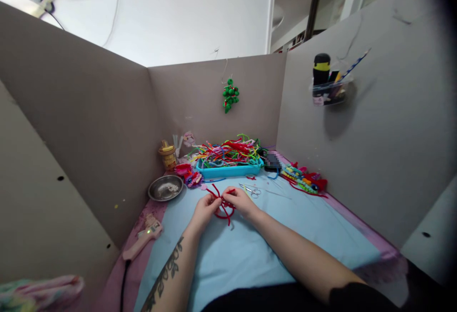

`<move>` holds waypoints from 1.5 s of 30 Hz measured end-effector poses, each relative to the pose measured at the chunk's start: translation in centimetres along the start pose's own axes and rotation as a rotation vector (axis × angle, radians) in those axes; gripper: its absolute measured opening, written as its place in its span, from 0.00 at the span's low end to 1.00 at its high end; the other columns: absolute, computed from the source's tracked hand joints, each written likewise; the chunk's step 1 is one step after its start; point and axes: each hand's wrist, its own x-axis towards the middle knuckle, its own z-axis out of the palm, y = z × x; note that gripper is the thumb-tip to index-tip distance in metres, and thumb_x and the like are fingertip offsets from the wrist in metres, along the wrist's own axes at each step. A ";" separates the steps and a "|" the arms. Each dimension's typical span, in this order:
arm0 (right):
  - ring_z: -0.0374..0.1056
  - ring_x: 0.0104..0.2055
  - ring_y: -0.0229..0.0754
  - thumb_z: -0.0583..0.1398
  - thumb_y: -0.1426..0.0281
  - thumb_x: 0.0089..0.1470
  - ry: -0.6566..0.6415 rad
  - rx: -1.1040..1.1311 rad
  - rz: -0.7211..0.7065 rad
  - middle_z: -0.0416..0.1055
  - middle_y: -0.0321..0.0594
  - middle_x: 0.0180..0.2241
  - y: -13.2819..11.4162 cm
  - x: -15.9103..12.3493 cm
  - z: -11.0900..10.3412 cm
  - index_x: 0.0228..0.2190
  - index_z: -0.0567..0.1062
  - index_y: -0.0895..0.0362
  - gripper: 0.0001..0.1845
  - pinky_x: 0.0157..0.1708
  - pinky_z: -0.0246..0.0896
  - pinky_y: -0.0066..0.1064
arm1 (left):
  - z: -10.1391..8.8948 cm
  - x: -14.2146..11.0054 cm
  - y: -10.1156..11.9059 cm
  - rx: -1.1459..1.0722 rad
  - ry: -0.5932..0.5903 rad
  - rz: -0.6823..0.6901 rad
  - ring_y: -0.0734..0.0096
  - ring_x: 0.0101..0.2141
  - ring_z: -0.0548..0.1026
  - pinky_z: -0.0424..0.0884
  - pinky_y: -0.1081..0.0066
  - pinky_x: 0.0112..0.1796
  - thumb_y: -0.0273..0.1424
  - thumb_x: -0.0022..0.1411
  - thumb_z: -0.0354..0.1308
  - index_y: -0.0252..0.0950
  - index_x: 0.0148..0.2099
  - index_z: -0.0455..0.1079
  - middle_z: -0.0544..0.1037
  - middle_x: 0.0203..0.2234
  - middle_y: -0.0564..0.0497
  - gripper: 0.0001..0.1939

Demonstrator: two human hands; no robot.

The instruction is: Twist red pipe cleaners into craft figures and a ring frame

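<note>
In the head view, a person works with two bare hands over a surface (246, 250) spread with light blue cloth, with grey panels (200, 102) standing on three sides. The left hand (207, 207) and the right hand (236, 198) meet near the middle, close together, both pinching a piece made of red fuzzy stems (228, 219). Loose ends of it stick up between the hands, while a curved loop and another end hang below them. Fingers cover its centre, so exactly how the stems cross there is hard to make out.

Just beyond the right hand lies a pair of scissors (254, 194) on the cloth. Farther back stands a blue tray (230, 172), heaped with multicoloured stems (232, 152). A pink and purple fuzzy piece (193, 179) lies by the tray's left end, and a dark, pixelated object (273, 162) is by its right end. More colourful fuzzy pieces (303, 178) lie near the right panel.

To the left of the hands sits a metal bowl (153, 193) with small pale bits in it; a yellowish jar (167, 157) stands behind. Nearer the person, a pink glue gun (141, 243) with a green light rests at the left edge.
</note>
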 end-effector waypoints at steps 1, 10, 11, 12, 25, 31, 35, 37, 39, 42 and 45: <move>0.57 0.21 0.33 0.59 0.66 0.42 0.002 -0.003 -0.002 0.63 0.32 0.18 0.1 0.0 0.0 0.21 0.70 0.59 0.08 0.23 0.50 0.25 | 0.0 0.0 0.1 -0.006 0.000 -0.009 0.77 0.19 0.64 0.58 0.76 0.23 0.43 0.49 0.60 0.33 0.27 0.64 0.67 0.17 0.56 0.17; 0.66 0.36 0.41 0.61 0.64 0.43 0.056 -0.120 -0.120 0.72 0.40 0.33 -0.2 1.0 -2.2 0.33 0.74 0.58 0.14 0.37 0.59 0.32 | 0.0 -0.3 0.3 0.028 -0.027 0.035 0.80 0.17 0.59 0.53 0.77 0.21 0.38 0.47 0.62 0.34 0.23 0.60 0.62 0.15 0.58 0.16; 0.66 0.36 0.41 0.62 0.64 0.43 0.033 -0.170 -0.134 0.72 0.41 0.33 -0.4 1.0 -2.2 0.32 0.75 0.58 0.13 0.37 0.59 0.32 | 0.0 -0.3 0.2 0.023 -0.051 0.034 0.81 0.17 0.58 0.52 0.77 0.20 0.38 0.47 0.62 0.34 0.23 0.60 0.61 0.15 0.59 0.16; 0.66 0.37 0.42 0.62 0.64 0.43 0.013 -0.222 -0.153 0.72 0.41 0.32 -0.6 0.9 -2.2 0.30 0.76 0.58 0.11 0.37 0.59 0.31 | 0.0 -0.3 0.2 0.017 -0.076 0.030 0.81 0.17 0.58 0.52 0.77 0.20 0.38 0.47 0.62 0.34 0.22 0.60 0.61 0.15 0.59 0.16; 0.65 0.32 0.40 0.60 0.68 0.45 -0.038 -0.330 -0.180 0.71 0.38 0.27 -0.9 0.5 -1.2 0.25 0.75 0.59 0.07 0.32 0.57 0.28 | 0.4 -0.3 0.2 0.026 -0.081 0.023 0.79 0.19 0.61 0.54 0.76 0.22 0.35 0.46 0.63 0.33 0.24 0.65 0.65 0.16 0.57 0.12; 0.65 0.30 0.39 0.61 0.66 0.45 0.056 -0.329 -0.216 0.70 0.38 0.23 -0.3 0.7 -1.2 0.21 0.75 0.59 0.08 0.32 0.56 0.29 | 0.5 -0.4 0.2 0.050 -0.058 0.015 0.77 0.21 0.64 0.57 0.75 0.24 0.35 0.46 0.63 0.32 0.26 0.67 0.68 0.18 0.56 0.11; 0.64 0.29 0.38 0.61 0.65 0.45 0.097 -0.309 -0.236 0.69 0.37 0.23 0.2 0.8 -1.1 0.20 0.74 0.59 0.10 0.32 0.56 0.28 | 0.4 -0.3 0.2 0.053 -0.060 0.024 0.77 0.22 0.65 0.58 0.75 0.25 0.33 0.46 0.62 0.31 0.27 0.67 0.69 0.19 0.55 0.10; 0.63 0.28 0.38 0.61 0.64 0.45 0.129 -0.298 -0.215 0.68 0.36 0.22 0.3 0.8 -1.0 0.19 0.73 0.59 0.11 0.31 0.56 0.28 | 0.3 -0.3 0.2 0.053 -0.059 0.035 0.77 0.21 0.64 0.58 0.76 0.24 0.33 0.46 0.62 0.32 0.27 0.66 0.68 0.18 0.55 0.10; 0.62 0.27 0.37 0.61 0.63 0.45 0.145 -0.276 -0.200 0.67 0.34 0.20 0.3 0.8 -0.8 0.19 0.72 0.59 0.12 0.30 0.56 0.28 | 0.3 -0.2 0.1 0.046 -0.064 0.044 0.78 0.21 0.64 0.57 0.76 0.24 0.33 0.46 0.63 0.32 0.26 0.65 0.67 0.18 0.56 0.11; 0.61 0.25 0.37 0.60 0.62 0.45 0.140 -0.246 -0.198 0.65 0.33 0.18 0.2 0.8 -0.6 0.19 0.71 0.59 0.13 0.30 0.56 0.28 | 0.5 -0.2 -0.1 0.035 -0.056 0.048 0.79 0.20 0.62 0.56 0.76 0.23 0.33 0.46 0.62 0.33 0.25 0.64 0.66 0.17 0.57 0.11; 0.64 0.29 0.39 0.59 0.61 0.47 0.134 -0.191 -0.198 0.69 0.36 0.23 0.5 0.9 -0.6 0.24 0.74 0.59 0.12 0.33 0.59 0.30 | 0.6 -0.1 0.0 0.012 -0.014 0.051 0.79 0.20 0.61 0.55 0.77 0.23 0.34 0.45 0.62 0.33 0.24 0.62 0.65 0.16 0.58 0.12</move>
